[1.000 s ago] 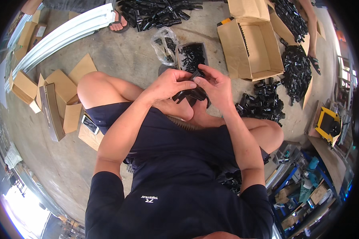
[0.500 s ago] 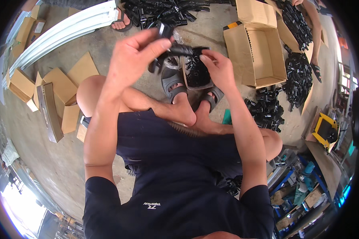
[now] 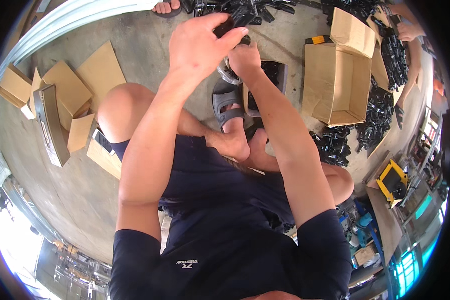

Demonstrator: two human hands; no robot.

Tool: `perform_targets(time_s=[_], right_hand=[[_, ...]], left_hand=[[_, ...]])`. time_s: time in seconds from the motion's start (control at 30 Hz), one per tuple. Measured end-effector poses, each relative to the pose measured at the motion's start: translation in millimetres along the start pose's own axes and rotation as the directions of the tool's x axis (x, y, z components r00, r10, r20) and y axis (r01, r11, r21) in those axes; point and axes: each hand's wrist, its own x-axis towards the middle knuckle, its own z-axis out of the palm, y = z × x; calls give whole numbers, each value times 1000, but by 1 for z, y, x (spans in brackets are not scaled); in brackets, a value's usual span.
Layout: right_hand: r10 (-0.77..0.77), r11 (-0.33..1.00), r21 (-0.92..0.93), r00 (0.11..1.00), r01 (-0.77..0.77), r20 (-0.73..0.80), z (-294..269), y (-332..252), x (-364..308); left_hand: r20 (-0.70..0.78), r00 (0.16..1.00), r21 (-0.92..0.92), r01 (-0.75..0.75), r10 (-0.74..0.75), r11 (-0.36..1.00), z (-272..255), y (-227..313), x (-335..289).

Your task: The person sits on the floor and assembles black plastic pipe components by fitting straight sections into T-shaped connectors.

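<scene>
My left hand is closed on a black plastic part, thumb underneath and fingers over the top. Just below it, my right hand has its fingers drawn together. Something small and dark shows at those fingertips, too hidden to name, close under the black part. A shallow container with small black pieces stands on the floor by my feet, partly covered by my right forearm. Crumpled clear plastic lies left of my right hand.
An open cardboard box stands to the right, beside heaps of black parts. Another person's hand is at the far right. Flattened cartons and long white strips lie left. A phone rests by my left knee.
My left hand has moved up and right with the black part. My right hand has left the container and moved up and left, close to the left hand. The view has shifted slightly.
</scene>
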Motion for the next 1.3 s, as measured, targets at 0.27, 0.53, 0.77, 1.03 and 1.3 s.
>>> perform_targets(time_s=[0.27,0.53,0.77,1.03,1.3], right_hand=[[-33,998,57,995,38,-97,45,0,30],[-51,914,395,994,86,-98,-28,18,5],[368,-279,947,893,-161,260,-49,64,-100],[296,881,367,953,-300,69,21,16,-129],[222,942,214,958,-258,179,42,4,-123]], left_hand=[[-82,992,-30,-95,92,995,9,5,3],[-78,996,-17,-35,33,999,-6,8,-1],[-115,987,-74,-125,116,989,3,27,-6],[-41,976,52,-209,212,976,4,38,-27],[-98,891,324,-392,443,861,34,26,-45]])
